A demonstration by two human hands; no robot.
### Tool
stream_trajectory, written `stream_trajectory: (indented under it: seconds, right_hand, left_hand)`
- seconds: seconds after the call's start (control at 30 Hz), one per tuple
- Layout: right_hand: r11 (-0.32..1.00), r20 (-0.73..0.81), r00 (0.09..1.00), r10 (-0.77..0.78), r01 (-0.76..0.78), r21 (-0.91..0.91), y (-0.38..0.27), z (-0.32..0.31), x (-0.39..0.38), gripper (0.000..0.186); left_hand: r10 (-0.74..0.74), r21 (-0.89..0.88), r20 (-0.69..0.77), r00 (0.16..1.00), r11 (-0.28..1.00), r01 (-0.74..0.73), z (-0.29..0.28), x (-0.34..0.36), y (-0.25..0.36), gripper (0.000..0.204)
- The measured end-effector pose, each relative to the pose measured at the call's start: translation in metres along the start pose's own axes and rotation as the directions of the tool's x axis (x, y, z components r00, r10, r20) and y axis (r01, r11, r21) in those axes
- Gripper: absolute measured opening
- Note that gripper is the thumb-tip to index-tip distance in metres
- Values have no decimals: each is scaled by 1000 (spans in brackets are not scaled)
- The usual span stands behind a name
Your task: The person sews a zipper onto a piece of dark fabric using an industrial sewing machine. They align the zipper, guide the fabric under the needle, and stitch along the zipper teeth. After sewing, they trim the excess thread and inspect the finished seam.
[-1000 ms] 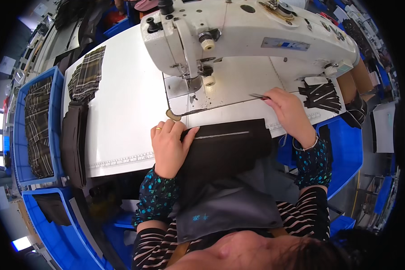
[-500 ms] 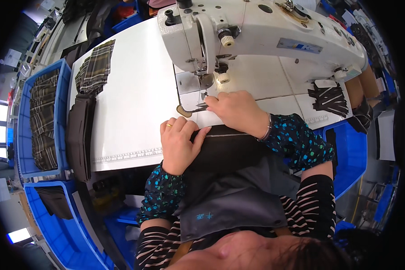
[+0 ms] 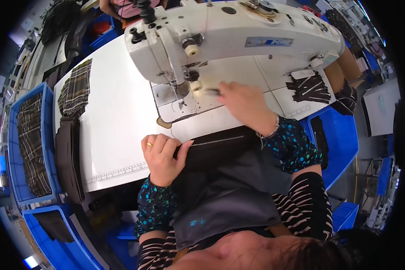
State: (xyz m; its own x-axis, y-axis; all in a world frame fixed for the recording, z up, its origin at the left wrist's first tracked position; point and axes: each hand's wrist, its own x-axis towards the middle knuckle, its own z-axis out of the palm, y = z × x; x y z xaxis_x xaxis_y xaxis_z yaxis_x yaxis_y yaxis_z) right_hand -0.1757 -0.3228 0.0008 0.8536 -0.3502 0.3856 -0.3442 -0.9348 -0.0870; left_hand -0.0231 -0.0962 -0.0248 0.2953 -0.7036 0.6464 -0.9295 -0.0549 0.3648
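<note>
My left hand (image 3: 163,158) is closed on the left end of a black cloth piece (image 3: 220,155), thumb on top. A thin pale line runs along the cloth near its far edge. The cloth hangs over the table's front edge onto my lap. My right hand (image 3: 248,107) is raised over the table, right of the needle area, closed on small dark metal thread snips (image 3: 213,92). Motion blurs the snips, so I cannot tell whether their blades are apart. The white sewing machine (image 3: 229,38) stands beyond both hands, its presser foot (image 3: 181,90) up and left of my right hand.
Plaid cloth (image 3: 76,87) and a stack of dark cloth pieces (image 3: 68,157) lie at the table's left edge, beside a blue crate (image 3: 50,148) of plaid pieces. Dark strips (image 3: 308,87) lie at the right. A blue bin (image 3: 342,135) stands below them. Thread scraps dot the needle area.
My right hand has moved right and away from the cloth's far edge, carrying the snips. My left hand keeps its hold and sits slightly nearer to me. The whole view has shifted.
</note>
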Motion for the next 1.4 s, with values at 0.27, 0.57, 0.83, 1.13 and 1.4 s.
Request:
stream_trajectory:
  seconds: [0.27,0.57,0.83,1.13,1.4]
  right_hand:
    - [845,-185,892,411,-450,-290,103,-54,-43,25]
    - [860,-197,943,269,-143,490,25,-60,-54,35]
    - [850,-203,977,-60,157,503,-20,-4,-68,19]
    - [645,-129,977,-170,209,735,-22,-25,-61,13]
    - [726,34,981,-191,118,677,-26,-16,-40,10]
  left_hand:
    - [-82,-61,-32,996,995,80,0,-2,-1,29]
    - [-285,-141,-45,957,951,276,-10,-9,-14,28]
    - [-146,333,179,973,940,80,-25,12,13,66]
    - [263,-34,5,965,964,-263,7,-3,12,30]
    - [321,-26,-6,947,947,-321,8,-8,12,27]
